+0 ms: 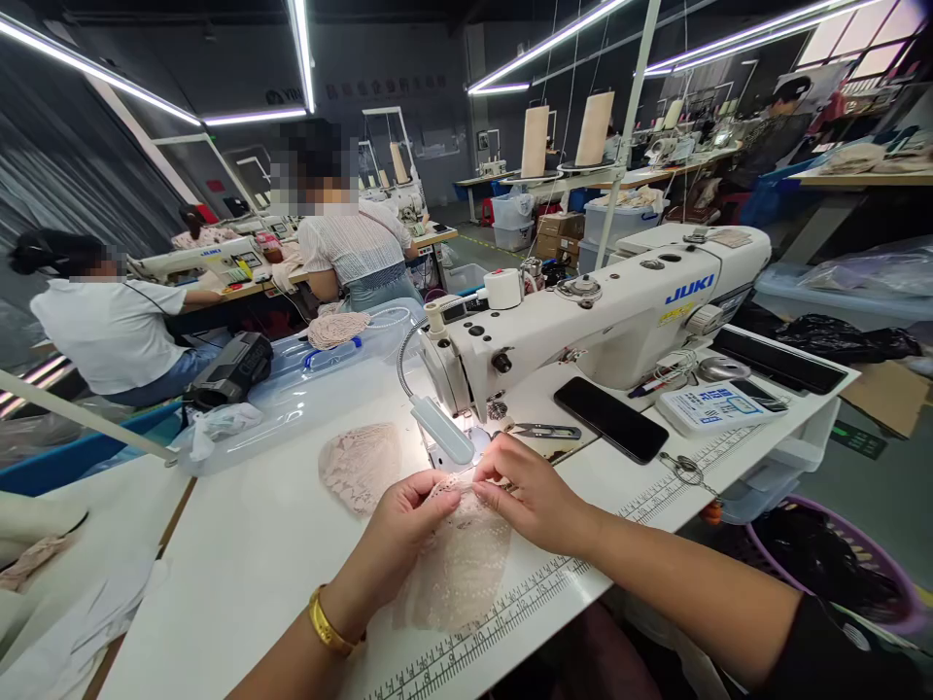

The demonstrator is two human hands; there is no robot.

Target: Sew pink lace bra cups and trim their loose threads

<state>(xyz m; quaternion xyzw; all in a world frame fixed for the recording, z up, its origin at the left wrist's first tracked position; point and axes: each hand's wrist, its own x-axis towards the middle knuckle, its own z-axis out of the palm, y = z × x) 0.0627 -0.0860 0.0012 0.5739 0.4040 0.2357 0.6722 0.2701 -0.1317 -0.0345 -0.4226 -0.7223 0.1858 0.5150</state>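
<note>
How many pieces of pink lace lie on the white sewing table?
2. One lace piece is held by the left hand and right hand; the other piece lies just left. More may be hidden under the hands.

sheer lace piece (459, 564), glossy sewing machine (619, 311)

White table (240, 544) bears lace pieces (361, 465), phone (610, 418), snips (543, 431).

Lace piece (459, 564) on desk (240, 564), before sewing machine (598, 311); second lace piece (361, 465) to its left; phone (610, 418) and snips (543, 431) right, beside machine.
</note>
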